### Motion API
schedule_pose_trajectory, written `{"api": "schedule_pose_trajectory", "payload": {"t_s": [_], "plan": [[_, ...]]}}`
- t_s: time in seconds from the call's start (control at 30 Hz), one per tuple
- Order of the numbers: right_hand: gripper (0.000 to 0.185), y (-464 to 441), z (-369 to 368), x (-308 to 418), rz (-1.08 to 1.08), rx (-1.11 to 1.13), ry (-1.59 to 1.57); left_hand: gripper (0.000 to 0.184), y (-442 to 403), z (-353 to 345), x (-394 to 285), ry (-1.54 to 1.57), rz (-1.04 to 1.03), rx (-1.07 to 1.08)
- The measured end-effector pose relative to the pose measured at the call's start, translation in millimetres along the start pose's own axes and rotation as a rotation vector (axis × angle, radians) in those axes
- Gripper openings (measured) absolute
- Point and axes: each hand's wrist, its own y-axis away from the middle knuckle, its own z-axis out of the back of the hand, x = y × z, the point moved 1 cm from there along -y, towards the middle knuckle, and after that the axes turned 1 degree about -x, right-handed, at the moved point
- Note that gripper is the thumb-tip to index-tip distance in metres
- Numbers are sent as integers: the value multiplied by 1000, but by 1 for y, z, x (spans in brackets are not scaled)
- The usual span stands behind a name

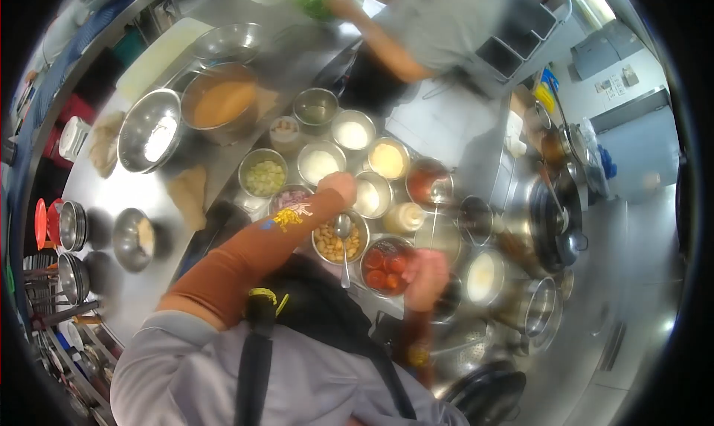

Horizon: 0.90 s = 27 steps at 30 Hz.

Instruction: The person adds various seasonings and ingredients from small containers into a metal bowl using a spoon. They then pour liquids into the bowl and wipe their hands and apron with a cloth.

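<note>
My left hand [338, 186], fingers curled in, is over the inner edges of the bowl of white powder [320, 163] and a smaller white-filled bowl [370, 195]; anything inside it is hidden. My left forearm crosses above a bowl of chopped purple onion [290, 198]. Blurred, my right hand [427, 279] is at the right rim of a bowl of cut tomatoes [385, 266]; its fingers are smeared. A thin handle rises just beyond it toward a bowl of red sauce [429, 182]. A spoon [343, 240] rests in a bowl of light-brown pieces [327, 246].
Another person [446, 31] works across the counter, one hand near something green [316, 2]. A bowl of orange liquid [222, 102] and steel bowls [150, 130] stand at the left. Large pots [520, 221] crowd the right; a squat bottle [405, 218] stands among the bowls.
</note>
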Motion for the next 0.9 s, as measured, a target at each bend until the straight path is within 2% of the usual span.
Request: {"api": "schedule_pose_trajectory", "payload": {"t_s": [0.17,0.37,0.5,0.57,0.6,0.67,0.73,0.77,0.8,0.83,0.87,0.9], "plan": [[18,-12,9,1,19,-11,32,23,-7,-4,0,205,-115,-253],[21,-14,-7,12,80,13,-1,19,19,32,13,350,-279,-486],[24,0,-40,19,63,9,70,21,88,75,55,531,-364,-577],[27,6,-61,16,70,75,115,22,138,94,94,603,-359,-671],[28,11,-74,15,51,114,131,21,170,104,109,741,-280,-686],[30,17,-103,4,57,204,95,19,227,122,153,522,-357,-1001],[32,26,-132,-3,90,330,153,18,298,134,186,514,-111,-1023],[32,32,-146,0,115,407,195,17,322,131,209,582,-46,-1076],[32,39,-158,2,146,476,238,17,346,131,231,470,-24,-1188],[30,49,-178,6,353,560,346,17,367,131,250,357,0,-1292],[27,59,-198,9,570,616,435,14,381,127,273,425,103,-1306],[26,71,-219,9,680,697,439,13,393,119,297,496,205,-1318]]}}
